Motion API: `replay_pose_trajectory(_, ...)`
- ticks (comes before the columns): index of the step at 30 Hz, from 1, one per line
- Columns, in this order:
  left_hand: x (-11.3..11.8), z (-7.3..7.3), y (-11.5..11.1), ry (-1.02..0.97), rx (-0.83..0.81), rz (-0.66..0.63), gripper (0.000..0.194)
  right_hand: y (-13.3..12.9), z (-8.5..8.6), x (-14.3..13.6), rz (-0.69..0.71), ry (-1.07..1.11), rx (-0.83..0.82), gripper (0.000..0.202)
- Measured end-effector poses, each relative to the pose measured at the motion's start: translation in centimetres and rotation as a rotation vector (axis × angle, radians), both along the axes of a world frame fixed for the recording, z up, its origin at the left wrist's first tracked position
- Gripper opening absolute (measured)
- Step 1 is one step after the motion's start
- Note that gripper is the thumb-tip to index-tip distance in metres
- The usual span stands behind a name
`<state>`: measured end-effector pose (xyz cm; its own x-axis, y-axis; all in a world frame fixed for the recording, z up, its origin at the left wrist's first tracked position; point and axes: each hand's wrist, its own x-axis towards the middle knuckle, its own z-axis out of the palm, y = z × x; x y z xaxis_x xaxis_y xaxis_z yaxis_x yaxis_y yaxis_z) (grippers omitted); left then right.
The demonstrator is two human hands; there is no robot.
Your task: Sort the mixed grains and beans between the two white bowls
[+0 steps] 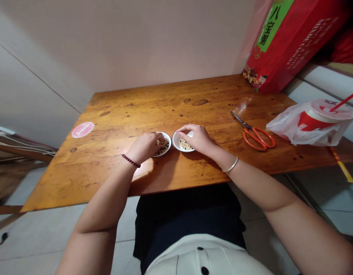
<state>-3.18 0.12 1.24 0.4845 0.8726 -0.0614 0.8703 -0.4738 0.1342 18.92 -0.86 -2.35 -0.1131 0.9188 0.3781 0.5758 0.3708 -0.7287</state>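
**Beans (186, 144) on a wooden table (156, 105)**

Head cam: left hand (147, 146)'s at the left bowl (170, 143), fingers down in it; right hand (198, 138)'s over the right bowl (176, 143), just beside. Can't tell if either's pinching. Orange-handled scissors (253, 133) further right.

both arms (106, 208) reach forward, the curled left grip (147, 147) near the curled right grip (198, 138).

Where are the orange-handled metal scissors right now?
Head view: the orange-handled metal scissors lie on the right part of the brown wooden table, between the right hand and the translucent white plastic bag.
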Motion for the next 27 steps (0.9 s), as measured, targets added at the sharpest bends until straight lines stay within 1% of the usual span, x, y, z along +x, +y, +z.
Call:
replay_pose_trajectory(7, 0.3, 0.24, 0.01, 0.014, -0.002, 0.011, 0.025, -0.24, 0.33, 0.02, 0.0, -0.007, -0.006, 0.009)
replay_pose_trajectory(13, 0.33, 0.35, 0.05, -0.016, 0.002, 0.046, 0.026, -0.26, 0.32, 0.02, -0.016, -0.013, -0.005, 0.008)
replay_pose_trajectory(17, 0.37, 0.65, -0.03, -0.027, 0.004, 0.041, 0.026, -0.24, 0.3, 0.04, -0.018, -0.008, 0.002, 0.008)
replay_pose_trajectory(22, 0.32, 0.8, -0.14, -0.028, 0.042, 0.033, 0.025, -0.24, 0.35, 0.04, -0.028, -0.013, 0.007, 0.008)
replay_pose_trajectory(27, 0.17, 0.68, -0.3, -0.007, 0.069, 0.071, 0.022, -0.15, 0.23, 0.0, -0.022, -0.012, 0.027, 0.008)
